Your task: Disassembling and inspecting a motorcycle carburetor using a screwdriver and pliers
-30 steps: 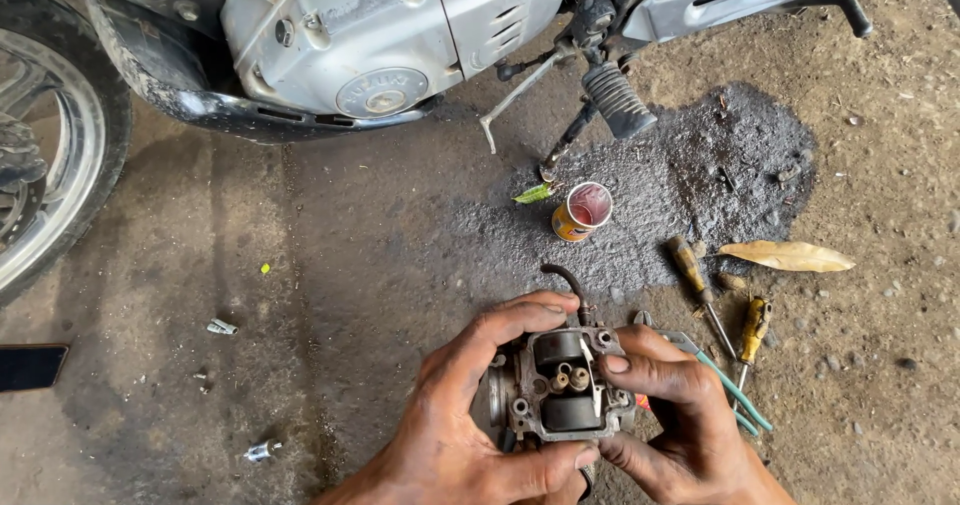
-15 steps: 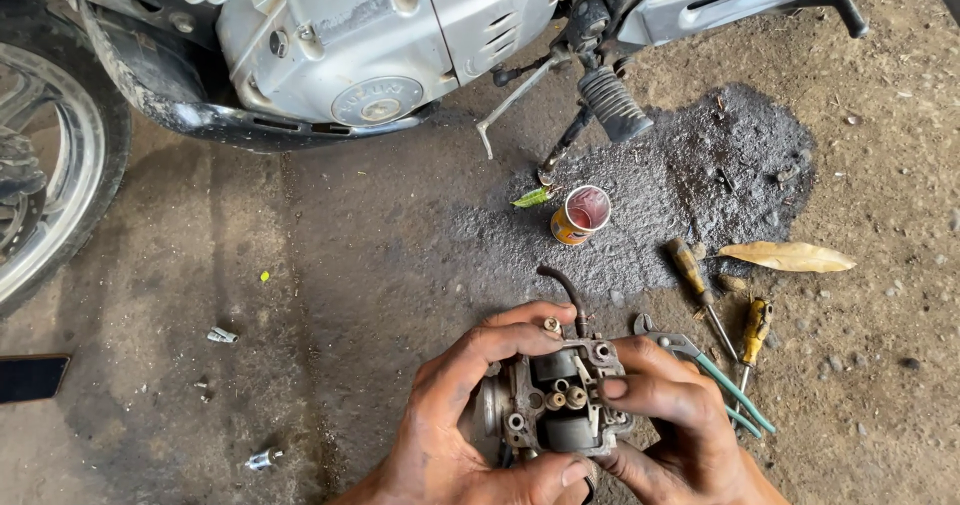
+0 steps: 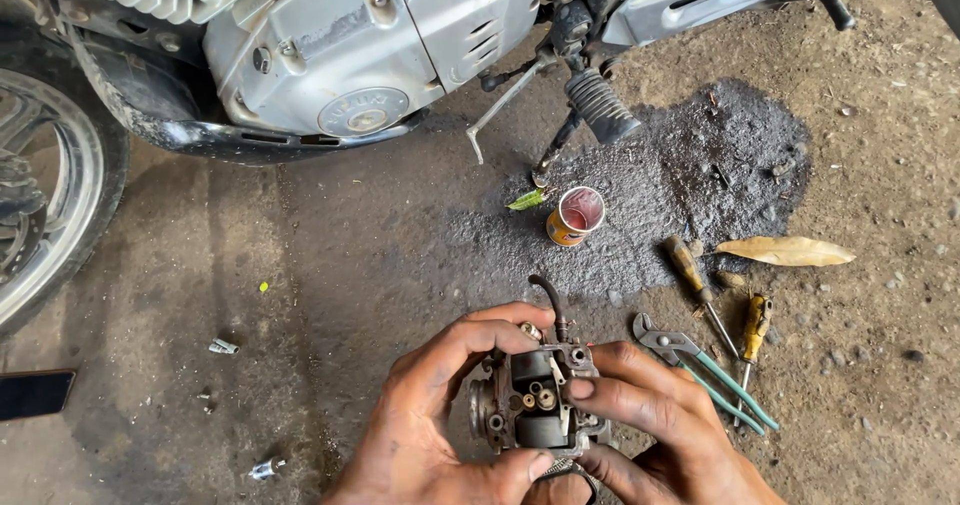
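Soft even daylight, sharp focus; faint shadows, no glare

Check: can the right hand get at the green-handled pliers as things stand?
Probably yes, once it lets go. The pliers lie on open ground just beside the right hand, nothing between them, but that hand and the left hand both hold the carburetor.

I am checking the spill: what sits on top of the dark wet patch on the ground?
On the dark patch sits a small open can, a green leaf at its edge. The can's contents are unclear.
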